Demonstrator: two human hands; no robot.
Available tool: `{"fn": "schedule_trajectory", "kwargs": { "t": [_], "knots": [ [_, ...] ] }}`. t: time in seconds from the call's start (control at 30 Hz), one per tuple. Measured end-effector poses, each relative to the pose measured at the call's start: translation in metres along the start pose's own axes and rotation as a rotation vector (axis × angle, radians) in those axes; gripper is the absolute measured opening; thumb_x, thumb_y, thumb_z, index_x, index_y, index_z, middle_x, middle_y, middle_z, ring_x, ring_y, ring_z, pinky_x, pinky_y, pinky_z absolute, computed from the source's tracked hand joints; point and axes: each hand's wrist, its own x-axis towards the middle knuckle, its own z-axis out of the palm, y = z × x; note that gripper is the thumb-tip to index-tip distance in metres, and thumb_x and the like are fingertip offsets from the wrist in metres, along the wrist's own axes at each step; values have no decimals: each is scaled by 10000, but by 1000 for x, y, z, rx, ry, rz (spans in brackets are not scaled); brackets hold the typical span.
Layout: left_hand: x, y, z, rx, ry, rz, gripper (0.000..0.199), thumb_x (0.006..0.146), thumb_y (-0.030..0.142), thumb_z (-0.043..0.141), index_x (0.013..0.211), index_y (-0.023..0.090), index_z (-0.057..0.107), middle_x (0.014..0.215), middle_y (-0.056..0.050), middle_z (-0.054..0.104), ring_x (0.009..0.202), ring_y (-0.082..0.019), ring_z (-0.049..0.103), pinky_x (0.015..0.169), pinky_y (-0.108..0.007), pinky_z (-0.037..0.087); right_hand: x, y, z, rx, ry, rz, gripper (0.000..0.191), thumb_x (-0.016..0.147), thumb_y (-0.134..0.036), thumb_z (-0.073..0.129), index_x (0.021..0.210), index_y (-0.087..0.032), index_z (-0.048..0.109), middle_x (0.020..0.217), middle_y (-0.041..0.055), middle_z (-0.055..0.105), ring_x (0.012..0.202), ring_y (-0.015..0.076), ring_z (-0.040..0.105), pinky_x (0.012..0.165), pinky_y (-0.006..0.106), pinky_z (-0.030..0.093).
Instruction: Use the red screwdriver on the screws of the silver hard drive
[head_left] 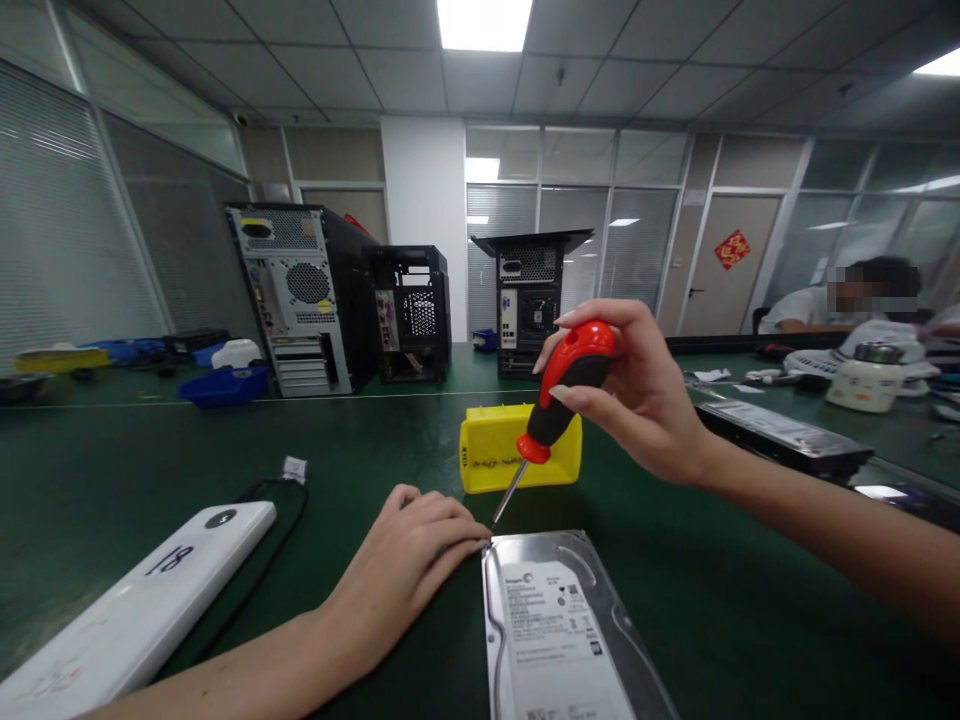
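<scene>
My right hand (637, 390) is closed around the red and black handle of a screwdriver (571, 385). Its metal shaft slants down to the left, and the tip is at the far left corner of a hard drive (555, 630). The silver drive lies label up on the green table. At that same corner is my left hand (431, 540), its fingertips drawn together beside the screwdriver tip. Whatever they pinch is too small to make out. Just behind the tip, a yellow bin (480, 475) holds several small screws.
A white power bank (142, 610) marked 18 lies at the left with a black cable. Several computer cases (307, 300) stand at the back. A blue bin (225, 386) is left of them. Another drive (787, 430) and a jar (866, 380) are at the right, near a seated person (806, 305).
</scene>
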Motion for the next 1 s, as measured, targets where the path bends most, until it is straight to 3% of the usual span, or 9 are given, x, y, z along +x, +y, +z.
{"fn": "schedule_trajectory", "kwargs": {
  "t": [0.5,0.77,1.0],
  "knots": [
    [5,1,2,-113,-11,-98,214,939,264,446,1000,298,648,996,39,663,888,-155,560,754,-314,269,2,14,-5,-21,28,42,412,801,-297,616,1148,-227,406,960,27,496,844,146,556,742,293,513],
    [1,-5,7,117,59,66,308,913,102,439,1084,297,605,1014,12,636,858,-159,550,742,-325,248,2,11,-8,-6,16,33,422,799,-283,618,1157,-222,403,935,21,491,820,137,556,725,284,516],
    [-1,-7,10,192,107,149,294,946,145,380,1099,283,590,1019,-19,638,844,-169,554,739,-343,249,1,10,-5,15,7,38,424,795,-274,625,1155,-216,406,931,23,489,835,142,554,739,288,512]
  ]
}}
